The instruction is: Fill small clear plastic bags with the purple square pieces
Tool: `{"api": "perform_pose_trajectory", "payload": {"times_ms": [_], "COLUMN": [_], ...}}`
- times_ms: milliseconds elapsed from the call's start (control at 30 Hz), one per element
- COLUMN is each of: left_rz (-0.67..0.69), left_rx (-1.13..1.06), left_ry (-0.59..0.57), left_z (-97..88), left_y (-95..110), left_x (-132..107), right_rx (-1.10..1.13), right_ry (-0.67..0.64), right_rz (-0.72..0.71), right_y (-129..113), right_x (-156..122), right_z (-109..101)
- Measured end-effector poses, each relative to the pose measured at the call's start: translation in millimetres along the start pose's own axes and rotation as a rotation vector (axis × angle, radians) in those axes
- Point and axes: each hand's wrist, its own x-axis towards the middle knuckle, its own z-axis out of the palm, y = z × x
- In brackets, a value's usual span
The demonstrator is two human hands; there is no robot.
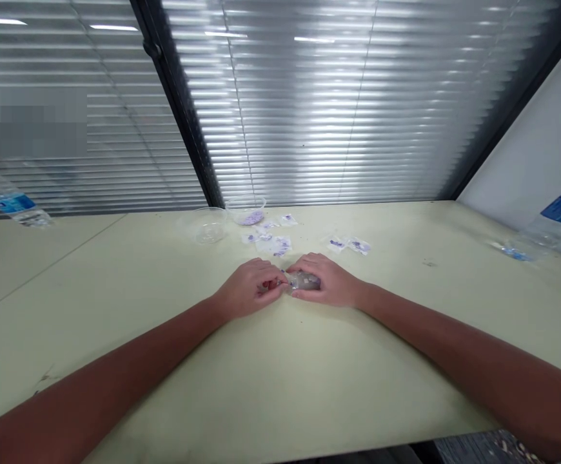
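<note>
Pinching clear plastic pouch [302, 280] tightly btwn L hand [247, 289] & R hand [327, 281], risking slip w/ loosening grip, maybe scattering purple-marked sachets [280, 245] just ahead.

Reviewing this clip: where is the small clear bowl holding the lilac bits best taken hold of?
Pinch the rim of the small clear bowl on its right side, coming from above. It stands upright and open with a thin round edge, while the second clear bowl and small packets lie at its left and front.
</note>
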Motion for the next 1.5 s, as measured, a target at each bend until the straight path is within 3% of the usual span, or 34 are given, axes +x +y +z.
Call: {"api": "perform_pose_trajectory", "payload": {"times_ms": [100, 233, 600, 1500], "left_rz": [-0.068, -0.109, -0.143, -0.215], "left_rx": [0.019, 0.024, 0.008, -0.046], "left_ry": [0.045, 0.005, -0.125, -0.185], "left_z": [-1.9, -2.8, -0.3, 0.0], "left_y": [-10.9, -15.9, -19.6, -16.8], "left_x": [-1.2, -1.1, 1.5, 3.1], "right_rx": [0.003, 0.006, 0.004, -0.039], "right_ry": [-0.008, -0.012, -0.015, -0.032], "right_rz": [0.015, 0.022, 0.010, -0.006], "right_y": [-0.2, -0.2, 1.0, 4.1], "right_x": [-0.8, -1.4, -0.8, -1.2], "right_z": [-0.7, -0.7, -0.2, -1.3]}}
